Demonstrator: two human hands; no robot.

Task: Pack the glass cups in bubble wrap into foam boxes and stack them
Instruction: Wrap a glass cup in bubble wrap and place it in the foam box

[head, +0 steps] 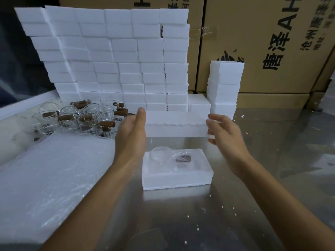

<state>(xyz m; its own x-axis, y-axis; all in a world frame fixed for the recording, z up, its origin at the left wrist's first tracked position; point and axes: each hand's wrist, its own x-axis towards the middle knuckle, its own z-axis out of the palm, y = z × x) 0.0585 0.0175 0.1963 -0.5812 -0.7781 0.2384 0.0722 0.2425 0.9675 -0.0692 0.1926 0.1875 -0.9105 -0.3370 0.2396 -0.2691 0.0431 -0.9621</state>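
Note:
An open foam box half [176,179] lies on the steel table [199,225] in front of me. In its recess sits a glass cup wrapped in bubble wrap [162,155], its brown handle [183,158] pointing right. Above and behind it hangs a second foam half [176,125], held level between my hands. My left hand [133,132] grips its left end with the thumb up. My right hand [225,135] holds the right end with curled fingers.
A tall wall of stacked foam boxes [117,60] stands at the back, and a narrow foam stack [224,84] to its right. Unwrapped glass cups with brown handles [78,117] crowd the left. A pile of bubble wrap sheets [54,178] lies near left. Cardboard cartons [272,42] rise behind.

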